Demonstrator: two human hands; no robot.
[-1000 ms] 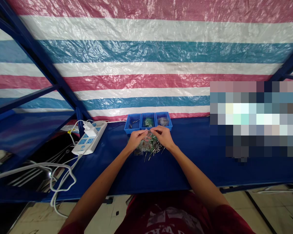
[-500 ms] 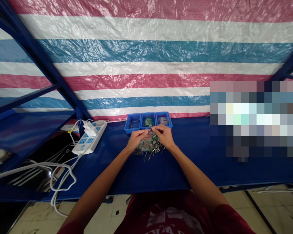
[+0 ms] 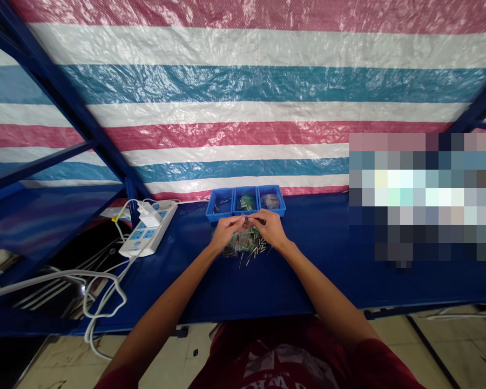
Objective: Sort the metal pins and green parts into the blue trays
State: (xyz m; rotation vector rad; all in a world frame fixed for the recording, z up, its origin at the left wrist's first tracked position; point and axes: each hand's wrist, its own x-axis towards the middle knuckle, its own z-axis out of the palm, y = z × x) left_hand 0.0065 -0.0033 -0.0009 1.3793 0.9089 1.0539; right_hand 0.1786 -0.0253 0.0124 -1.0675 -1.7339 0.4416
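Observation:
My left hand (image 3: 225, 232) and my right hand (image 3: 272, 228) meet above the table, thumbs and fingers pinched on a small clear plastic bag (image 3: 246, 222). What is in the bag is too small to make out. Below them lies a heap of clear and green-tinted small bags (image 3: 240, 243), partly covered by my hands. Thin metal rods (image 3: 260, 244) are scattered loosely by the heap, under my right hand. Just beyond my fingers stand three joined blue bins: the left bin (image 3: 215, 218) holds a few rods, the middle bin (image 3: 245, 189) greenish bags, the right bin (image 3: 284, 202) clear bags.
A white power strip (image 3: 156, 237) with a plugged-in adapter (image 3: 149, 215) sits on the blue table (image 3: 332, 270) to the left. White cables (image 3: 117, 292) loop over the table's left part. Blue frame posts (image 3: 76, 113) and a striped sheet (image 3: 247, 86) stand behind. The right side is pixelated.
My right hand has shifted slightly left and down, and its fingers sit closer to my left fingertips. Less of the small bag shows between them.

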